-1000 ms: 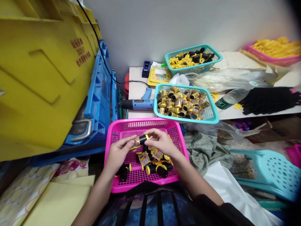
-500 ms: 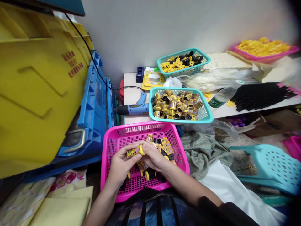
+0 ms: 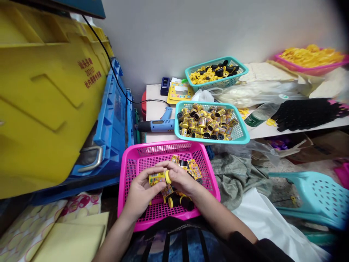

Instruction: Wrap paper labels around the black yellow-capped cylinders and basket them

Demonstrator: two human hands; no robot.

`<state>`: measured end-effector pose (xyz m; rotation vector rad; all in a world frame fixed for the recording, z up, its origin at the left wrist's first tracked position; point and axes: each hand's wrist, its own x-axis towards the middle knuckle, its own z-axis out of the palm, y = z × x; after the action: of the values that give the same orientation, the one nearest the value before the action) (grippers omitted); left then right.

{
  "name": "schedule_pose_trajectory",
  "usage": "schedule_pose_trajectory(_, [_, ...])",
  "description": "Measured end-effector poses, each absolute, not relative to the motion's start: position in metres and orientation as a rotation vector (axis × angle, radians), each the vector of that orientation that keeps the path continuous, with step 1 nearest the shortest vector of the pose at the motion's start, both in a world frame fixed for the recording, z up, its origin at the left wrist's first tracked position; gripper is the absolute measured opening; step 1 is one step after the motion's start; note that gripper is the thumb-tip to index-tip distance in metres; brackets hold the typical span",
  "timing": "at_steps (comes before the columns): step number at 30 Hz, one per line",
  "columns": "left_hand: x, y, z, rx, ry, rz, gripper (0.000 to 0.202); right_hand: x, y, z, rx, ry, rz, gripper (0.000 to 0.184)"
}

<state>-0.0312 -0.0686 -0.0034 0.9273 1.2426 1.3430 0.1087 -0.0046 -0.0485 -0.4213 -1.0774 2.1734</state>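
Observation:
Over a pink basket [image 3: 131,171] on my lap, both hands pinch one small cylinder [image 3: 159,178] with a yellow printed label and a yellow end cap. My left hand [image 3: 141,191] grips its left end and body. My right hand [image 3: 181,178] holds the capped right end. Beneath them in the basket lie loose printed labels [image 3: 194,168] and black cylinders with yellow caps [image 3: 180,201]. On the table behind, a teal basket [image 3: 242,135] is filled with several labelled cylinders.
A blue glue gun [image 3: 158,125] lies left of the teal basket, its cable running up the wall. A second teal basket [image 3: 215,72] with yellow and black parts stands farther back. Yellow and blue crates [image 3: 54,102] lean at the left. A teal stool [image 3: 311,193] lies at the right.
One second ago the cylinder was black with the label only partly on; now the label wraps it. My hands have dropped slightly lower into the pink basket.

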Motion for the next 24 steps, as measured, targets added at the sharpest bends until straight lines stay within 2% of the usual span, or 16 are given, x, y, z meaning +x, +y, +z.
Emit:
schedule_pose_trajectory(2, [-0.030,-0.069,0.001,0.924,1.276,1.314,0.030,0.108,-0.007,-0.051,-0.430,-1.089,2.165,0.052])
schedule_pose_trajectory(11, [-0.030,-0.068,-0.002,1.075,1.283,1.190,0.027,0.121,-0.005,-0.053,-0.465,-1.288,2.001,0.052])
schedule_pose_trajectory(14, [-0.034,-0.066,-0.012,1.306,1.372,1.299,0.026,0.125,-0.008,-0.043,-0.561,-1.375,1.883,0.052])
schedule_pose_trajectory(17, [-0.034,-0.064,-0.017,1.647,1.539,1.372,0.029,0.128,-0.007,-0.030,-0.680,-1.502,1.737,0.040])
schedule_pose_trajectory(19, [-0.031,-0.062,-0.017,1.767,1.591,1.342,0.050,0.137,0.004,-0.016,-0.772,-1.617,1.479,0.029])
schedule_pose_trajectory(21, [-0.029,-0.060,-0.017,1.770,1.580,1.321,0.067,0.155,0.026,0.001,-0.867,-1.688,1.070,0.025])
schedule_pose_trajectory(22, [-0.030,-0.060,-0.017,1.732,1.565,1.330,0.066,0.168,0.040,0.009,-0.941,-1.691,0.837,0.024])
schedule_pose_trajectory(24, [-0.033,-0.059,-0.019,1.587,1.536,1.374,0.051,0.193,0.070,0.020,-1.151,-1.626,0.391,0.027])
